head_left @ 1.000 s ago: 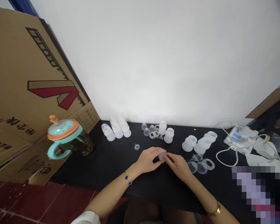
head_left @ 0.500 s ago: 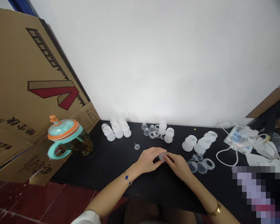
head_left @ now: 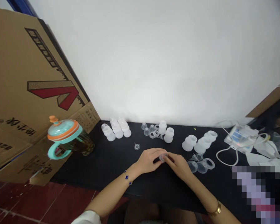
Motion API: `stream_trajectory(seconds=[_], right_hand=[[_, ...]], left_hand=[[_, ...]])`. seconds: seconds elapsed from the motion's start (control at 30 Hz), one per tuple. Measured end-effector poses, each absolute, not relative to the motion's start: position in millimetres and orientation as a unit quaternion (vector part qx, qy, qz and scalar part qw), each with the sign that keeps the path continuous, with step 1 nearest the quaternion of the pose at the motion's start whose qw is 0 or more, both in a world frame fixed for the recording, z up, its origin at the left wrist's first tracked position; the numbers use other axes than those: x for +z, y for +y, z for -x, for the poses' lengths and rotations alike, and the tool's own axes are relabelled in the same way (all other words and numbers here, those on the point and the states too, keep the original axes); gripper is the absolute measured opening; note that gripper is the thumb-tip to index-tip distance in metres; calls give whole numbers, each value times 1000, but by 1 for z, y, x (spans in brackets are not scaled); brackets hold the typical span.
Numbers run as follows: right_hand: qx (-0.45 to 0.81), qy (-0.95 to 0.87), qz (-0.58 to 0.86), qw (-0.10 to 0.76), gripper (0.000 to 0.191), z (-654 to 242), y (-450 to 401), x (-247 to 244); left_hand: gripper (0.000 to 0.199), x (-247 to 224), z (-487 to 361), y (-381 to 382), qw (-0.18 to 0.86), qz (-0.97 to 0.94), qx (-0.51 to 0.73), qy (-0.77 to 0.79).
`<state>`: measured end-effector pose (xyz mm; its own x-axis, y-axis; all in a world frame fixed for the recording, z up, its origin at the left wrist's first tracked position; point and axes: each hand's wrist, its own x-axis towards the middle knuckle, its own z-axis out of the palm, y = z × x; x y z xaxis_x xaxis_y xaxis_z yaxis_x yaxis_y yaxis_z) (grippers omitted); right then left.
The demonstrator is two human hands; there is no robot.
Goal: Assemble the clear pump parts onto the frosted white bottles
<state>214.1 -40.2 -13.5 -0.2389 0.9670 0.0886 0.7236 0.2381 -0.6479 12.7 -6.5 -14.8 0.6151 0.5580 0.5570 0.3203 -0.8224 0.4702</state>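
Near the front of the black table, my left hand [head_left: 149,160] and my right hand [head_left: 178,165] meet around a small clear plastic piece [head_left: 162,157], both closed on it. Fingers partly cover the piece. A clear disc with a thin stem [head_left: 137,146] lies beyond my left hand. Two white bottle bodies [head_left: 169,135] stand behind my hands, beside small clear domes [head_left: 147,132] and rings [head_left: 156,133]. Right of my right hand lie larger clear domes [head_left: 202,167] and a ring [head_left: 209,163], with several white bodies [head_left: 189,143] behind them.
White bottles with clear tops [head_left: 108,132] stand at the back left. A teal and orange lidded jug [head_left: 70,138] is at the left, beside a large cardboard box [head_left: 16,68]. White cables [head_left: 236,155] and a pale device [head_left: 239,138] lie on the right of the black table [head_left: 93,174].
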Motion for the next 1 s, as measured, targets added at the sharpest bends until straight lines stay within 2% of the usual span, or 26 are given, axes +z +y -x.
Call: stream_trajectory(seconds=[0.3,0.53,1.0], right_hand=[[257,-744,552,277,39,-214,-40,-15],[232,-717,580,309,42,-216,-40,-17],[268,-727,545,319,28,-213,-43,-10]], left_hand=[[43,-12,-13,-7,167,-882,362,252],[56,-3,-8,-5,182,-867,359,296],[25,-12,-10,-3,210,-834,385,334]])
